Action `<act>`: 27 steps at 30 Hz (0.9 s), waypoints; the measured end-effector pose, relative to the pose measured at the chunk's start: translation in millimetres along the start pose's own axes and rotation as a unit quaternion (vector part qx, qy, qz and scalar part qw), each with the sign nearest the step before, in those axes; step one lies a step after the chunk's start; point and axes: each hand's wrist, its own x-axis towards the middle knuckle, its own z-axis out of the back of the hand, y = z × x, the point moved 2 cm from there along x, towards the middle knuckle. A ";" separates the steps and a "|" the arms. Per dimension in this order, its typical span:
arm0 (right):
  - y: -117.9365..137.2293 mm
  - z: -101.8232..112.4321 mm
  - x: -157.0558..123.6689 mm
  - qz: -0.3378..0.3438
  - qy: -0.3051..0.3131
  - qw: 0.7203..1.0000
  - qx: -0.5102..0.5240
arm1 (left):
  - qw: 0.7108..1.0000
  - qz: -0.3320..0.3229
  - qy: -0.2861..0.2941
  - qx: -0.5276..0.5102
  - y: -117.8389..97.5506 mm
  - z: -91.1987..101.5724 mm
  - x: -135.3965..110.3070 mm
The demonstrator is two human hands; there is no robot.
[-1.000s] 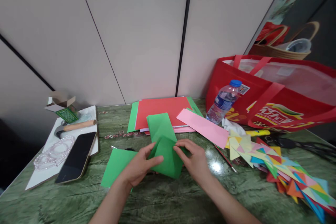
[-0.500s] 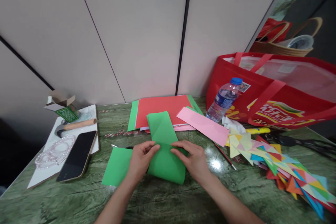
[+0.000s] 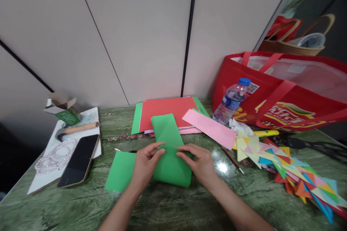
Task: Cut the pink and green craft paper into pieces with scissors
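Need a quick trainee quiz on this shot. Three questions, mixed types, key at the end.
1. Multiple choice: what colour is the paper between the left hand and the right hand?
A) pink
B) green
C) yellow

2. True or false: the phone lies nearer the left hand than the right hand.

3. Fill in the blank: the bottle with the blue cap stands in front of a red ___.

Key:
1. B, green
2. True
3. bag
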 end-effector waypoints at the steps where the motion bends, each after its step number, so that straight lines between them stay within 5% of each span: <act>1: 0.2 0.2 0.1 0.000 -0.001 1.000 0.001 | 1.000 -0.007 0.002 0.007 -1.3 -0.2 -0.9; 27: 3.1 1.9 0.5 0.016 -0.019 1.000 -0.001 | 0.998 -0.044 0.002 0.053 -9.9 -1.6 -6.1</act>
